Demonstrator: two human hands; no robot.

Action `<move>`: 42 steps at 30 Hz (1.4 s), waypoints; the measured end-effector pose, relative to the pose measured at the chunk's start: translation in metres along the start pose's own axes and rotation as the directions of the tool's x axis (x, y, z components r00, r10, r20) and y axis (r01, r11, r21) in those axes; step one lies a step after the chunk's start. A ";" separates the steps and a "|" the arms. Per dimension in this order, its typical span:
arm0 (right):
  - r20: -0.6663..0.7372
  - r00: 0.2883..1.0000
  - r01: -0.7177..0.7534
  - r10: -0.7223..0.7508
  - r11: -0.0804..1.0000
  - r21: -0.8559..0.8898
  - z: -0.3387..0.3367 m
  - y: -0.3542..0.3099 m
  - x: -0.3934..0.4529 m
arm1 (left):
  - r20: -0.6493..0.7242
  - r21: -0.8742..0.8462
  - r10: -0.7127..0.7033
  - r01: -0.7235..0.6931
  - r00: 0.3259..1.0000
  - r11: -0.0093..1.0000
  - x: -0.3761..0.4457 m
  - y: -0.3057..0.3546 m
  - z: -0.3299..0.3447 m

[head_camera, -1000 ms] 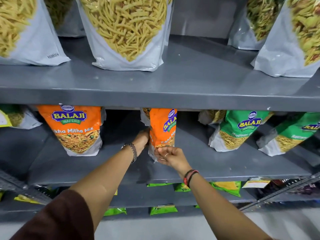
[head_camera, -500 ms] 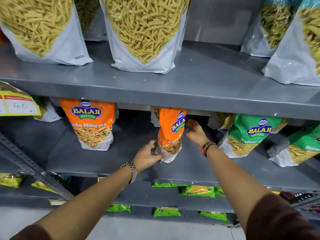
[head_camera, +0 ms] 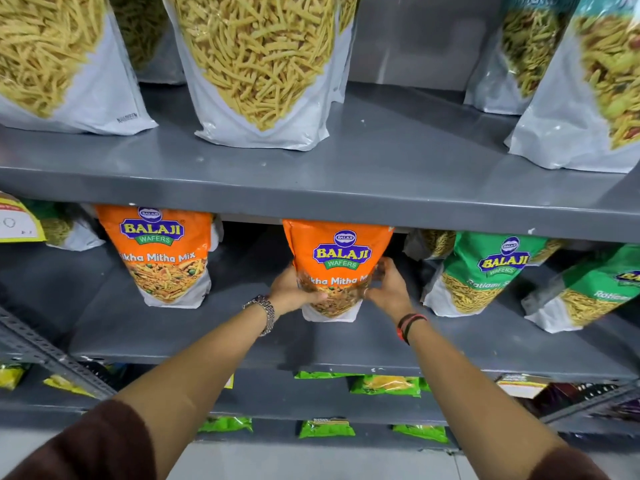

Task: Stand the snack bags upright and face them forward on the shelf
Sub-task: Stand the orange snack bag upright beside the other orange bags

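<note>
An orange Balaji Tikha Mitha Mix bag (head_camera: 337, 258) stands upright on the middle grey shelf (head_camera: 214, 334), its front facing me. My left hand (head_camera: 291, 292) grips its lower left edge and my right hand (head_camera: 386, 289) grips its lower right edge. A second orange bag (head_camera: 162, 254) of the same kind stands upright to the left, front forward. To the right, a green Balaji bag (head_camera: 485, 271) leans, and another green bag (head_camera: 588, 292) leans further right.
The upper shelf (head_camera: 381, 161) holds large white-and-clear bags of sev (head_camera: 263, 64) and a mixed snack bag (head_camera: 595, 81). A yellow price tag (head_camera: 17, 220) hangs at far left. Small green packets (head_camera: 325, 427) lie on the lower shelves. A slotted metal upright (head_camera: 45, 355) crosses the lower left.
The orange bag has turned from edge-on to front-facing. My right hand came down from its upper right side to the lower right edge; my left hand stays at the lower left.
</note>
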State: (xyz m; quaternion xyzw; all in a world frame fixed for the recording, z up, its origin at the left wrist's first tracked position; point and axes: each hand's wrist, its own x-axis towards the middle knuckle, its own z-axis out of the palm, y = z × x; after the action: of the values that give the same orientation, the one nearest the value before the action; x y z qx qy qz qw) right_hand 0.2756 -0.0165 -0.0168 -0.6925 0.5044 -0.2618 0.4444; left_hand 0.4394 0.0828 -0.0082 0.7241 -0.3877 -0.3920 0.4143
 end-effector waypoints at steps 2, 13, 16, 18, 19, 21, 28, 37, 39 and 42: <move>-0.013 1.000 -0.002 0.002 1.000 -0.003 -0.002 0.005 -0.001 | 0.018 -0.005 -0.004 0.004 1.000 1.000 0.007 0.002 -0.002; 0.359 0.872 -0.275 0.333 0.940 -0.204 0.036 0.012 -0.036 | -0.073 -0.013 -0.149 0.149 0.986 0.989 -0.045 -0.071 -0.046; 0.481 0.842 -0.213 0.244 0.970 -0.119 0.074 -0.006 -0.042 | -0.174 -0.094 -0.215 0.201 0.961 0.975 -0.062 -0.099 -0.087; 0.504 0.846 -0.173 0.174 0.984 -0.049 0.103 -0.022 -0.047 | -0.239 -0.106 -0.228 0.208 0.944 0.972 -0.068 -0.112 -0.119; 0.492 0.859 -0.155 0.141 0.988 -0.012 0.117 -0.030 -0.048 | -0.274 -0.116 -0.225 0.200 0.935 0.973 -0.069 -0.116 -0.134; 0.455 0.886 -0.125 0.087 0.991 0.056 0.146 -0.048 -0.049 | -0.335 -0.129 -0.185 0.149 0.924 0.980 -0.070 -0.124 -0.164; 0.394 0.915 -0.146 0.090 0.983 0.115 0.237 -0.098 -0.043 | -0.201 -0.066 -0.161 0.151 0.966 0.986 -0.039 -0.155 -0.247; 0.212 0.976 -0.077 0.047 0.988 0.135 0.293 -0.110 -0.032 | -0.124 -0.015 -0.054 0.053 0.991 0.999 0.009 -0.169 -0.280; 0.205 0.978 -0.071 0.046 0.991 0.114 0.298 -0.111 -0.032 | -0.127 0.058 -0.020 0.028 0.992 0.998 0.013 -0.170 -0.280; 0.206 0.977 -0.073 0.048 0.991 0.115 0.299 -0.110 -0.034 | -0.148 0.110 -0.010 0.026 0.989 0.994 0.012 -0.173 -0.281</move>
State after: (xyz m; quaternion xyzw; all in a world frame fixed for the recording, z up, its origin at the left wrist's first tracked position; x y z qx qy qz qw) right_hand 0.5572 0.1308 -0.0572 -0.6712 0.4605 -0.2065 0.5430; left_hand 0.7348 0.2170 -0.0691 0.7766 -0.3707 -0.3187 0.3973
